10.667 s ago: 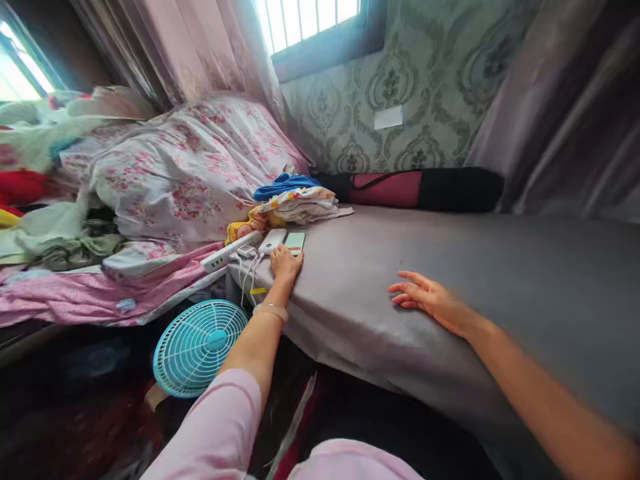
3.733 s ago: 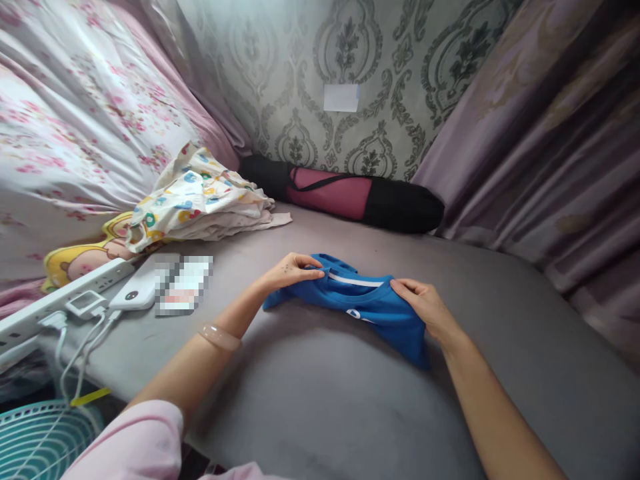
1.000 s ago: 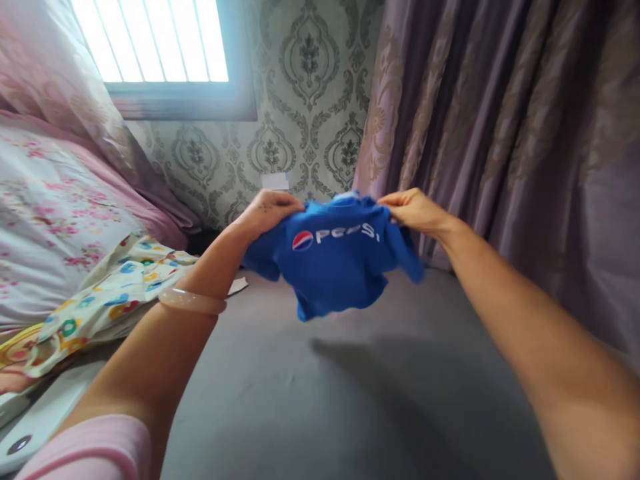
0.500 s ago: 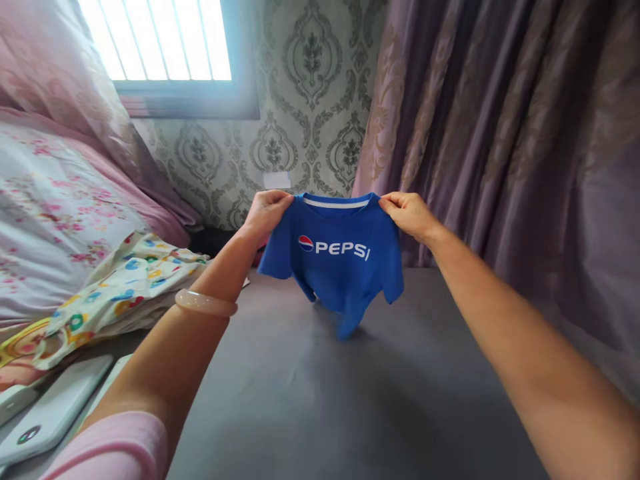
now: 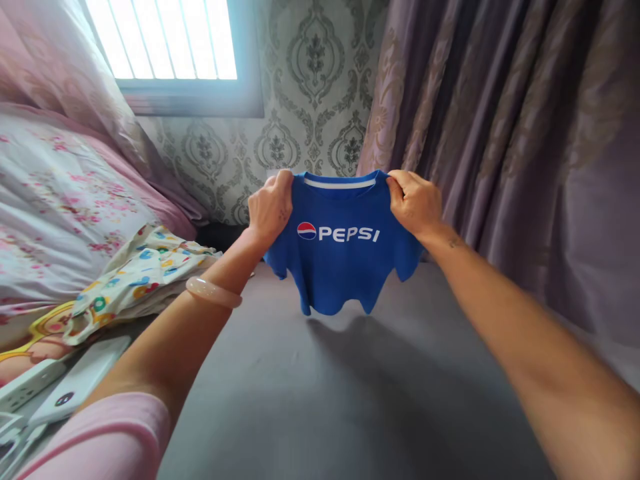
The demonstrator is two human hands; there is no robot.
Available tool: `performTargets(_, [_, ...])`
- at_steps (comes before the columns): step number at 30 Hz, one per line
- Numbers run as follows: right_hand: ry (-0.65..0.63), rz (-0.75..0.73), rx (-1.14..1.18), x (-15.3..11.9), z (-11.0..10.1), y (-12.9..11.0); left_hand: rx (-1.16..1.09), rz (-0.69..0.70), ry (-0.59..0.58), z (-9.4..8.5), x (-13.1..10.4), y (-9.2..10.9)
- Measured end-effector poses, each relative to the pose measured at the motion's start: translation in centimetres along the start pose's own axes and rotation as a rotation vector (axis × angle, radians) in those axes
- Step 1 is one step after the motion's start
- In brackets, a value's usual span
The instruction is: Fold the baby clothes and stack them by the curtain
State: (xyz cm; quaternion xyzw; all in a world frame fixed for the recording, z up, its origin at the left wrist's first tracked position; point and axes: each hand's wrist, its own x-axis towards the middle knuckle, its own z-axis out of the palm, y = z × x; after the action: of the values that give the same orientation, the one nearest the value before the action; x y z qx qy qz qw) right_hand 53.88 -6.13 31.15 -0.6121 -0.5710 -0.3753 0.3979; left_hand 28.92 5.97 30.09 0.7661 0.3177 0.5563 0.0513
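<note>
A blue T-shirt [image 5: 340, 267] with a PEPSI print and a white strip inside its neck hangs upright, its front facing me. My left hand [image 5: 271, 203] is closed on the shirt's shoulder left of the collar. On the other side of the collar, my right hand [image 5: 414, 203] grips the opposite shoulder. Both sleeves droop outside the hands. The hem hangs in waves above the grey surface [image 5: 300, 400], where a shadow falls.
At the left lie a patterned cloth [image 5: 145, 273], floral bedding [image 5: 65, 200], a white power strip [image 5: 30, 387] and a flat white device [image 5: 83, 380]. Purple curtains [image 5: 525, 167] hang at the right. Behind are a patterned wall [image 5: 315, 120] and a barred window [image 5: 165, 40].
Both hands have lifted the shirt slightly, and their fingers are now curled more around its shoulders. The hem has swung and spread out. The view has shifted slightly.
</note>
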Motion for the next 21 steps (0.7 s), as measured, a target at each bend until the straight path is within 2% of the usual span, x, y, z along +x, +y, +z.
performTargets(5, [-0.044, -0.032, -0.046, -1.5, -4.0, -0.1, 0.2, 0.212, -0.02, -4.3, -0.9, 0.4])
performTargets(9, [-0.134, -0.028, 0.102, -2.5, -8.3, -1.7, 0.28, 0.309, -0.056, -8.5, -1.1, 1.5])
performTargets(13, [-0.147, -0.046, 0.158, -1.8, -12.7, -4.2, 0.397, 0.466, -0.068, -12.3, -0.3, 3.8])
performTargets(15, [-0.213, -0.027, 0.205, -0.8, -14.0, -5.1, 0.416, 0.521, -0.108, -13.6, 0.6, 4.8])
performTargets(18, [-0.399, 0.163, 0.373, 0.7, -13.8, -4.9, 0.299, 0.437, -0.241, -13.9, 2.1, 4.8])
performTargets(21, [-0.655, 0.293, 0.47, 0.4, -10.5, -3.2, 0.062, 0.252, -0.529, -11.4, 2.7, 2.0])
